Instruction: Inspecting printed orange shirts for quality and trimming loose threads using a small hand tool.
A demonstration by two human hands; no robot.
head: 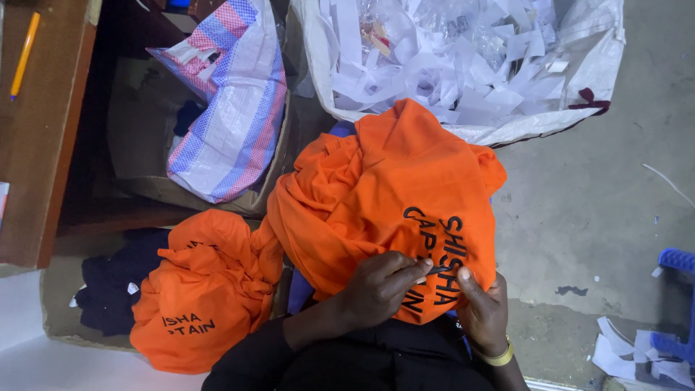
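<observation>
My left hand pinches a small dark tool against the black lettering on the orange shirt over my lap; my right hand grips the cloth beside it. Best to keep the fabric taut and work slowly.

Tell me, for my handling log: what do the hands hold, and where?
Both hands pinch the orange garment at its black printed lettering.

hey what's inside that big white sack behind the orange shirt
The white sack is heaped with white paper strips and some clear plastic wrap. Whatever lies deeper is covered, and the orange shirt hides its near edge.
</observation>
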